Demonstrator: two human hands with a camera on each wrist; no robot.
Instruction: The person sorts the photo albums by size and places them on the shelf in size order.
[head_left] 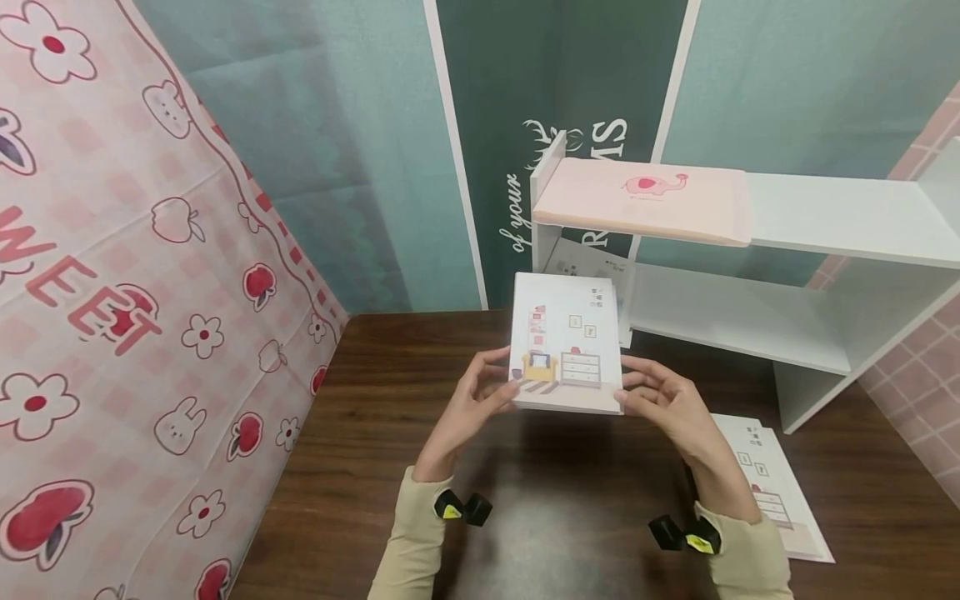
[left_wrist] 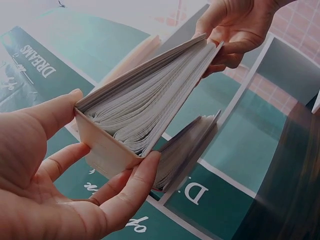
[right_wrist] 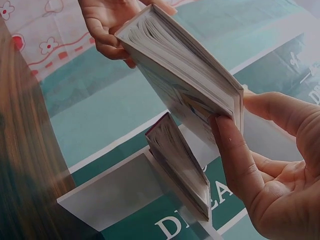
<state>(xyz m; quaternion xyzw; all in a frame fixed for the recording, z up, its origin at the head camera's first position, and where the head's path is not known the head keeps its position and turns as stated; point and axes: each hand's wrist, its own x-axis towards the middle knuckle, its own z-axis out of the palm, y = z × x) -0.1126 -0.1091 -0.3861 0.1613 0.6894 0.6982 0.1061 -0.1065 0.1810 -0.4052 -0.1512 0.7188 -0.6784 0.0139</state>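
Both hands hold up a white hardcover photo album (head_left: 567,342) in front of the shelf, its cover showing a drawn room with a yellow armchair and a dresser. My left hand (head_left: 474,396) grips its left side; in the left wrist view, thumb and fingers of the left hand (left_wrist: 75,165) pinch the thick spine. At the opposite side, my right hand (head_left: 675,408) pinches the cover edges, as the right hand (right_wrist: 270,165) shows up close. Between the covers, the pages (left_wrist: 145,100) fan out slightly. Behind it, another album (right_wrist: 177,165) stands in the shelf's lower level, partly hidden.
A white two-level shelf (head_left: 738,321) stands at the back right of the brown wooden table (head_left: 360,433). On its top lies a pink album with an elephant (head_left: 648,196). Flat beside my right forearm are white albums (head_left: 787,508), overlapping. A patterned cloth (head_left: 217,275) hangs at left.
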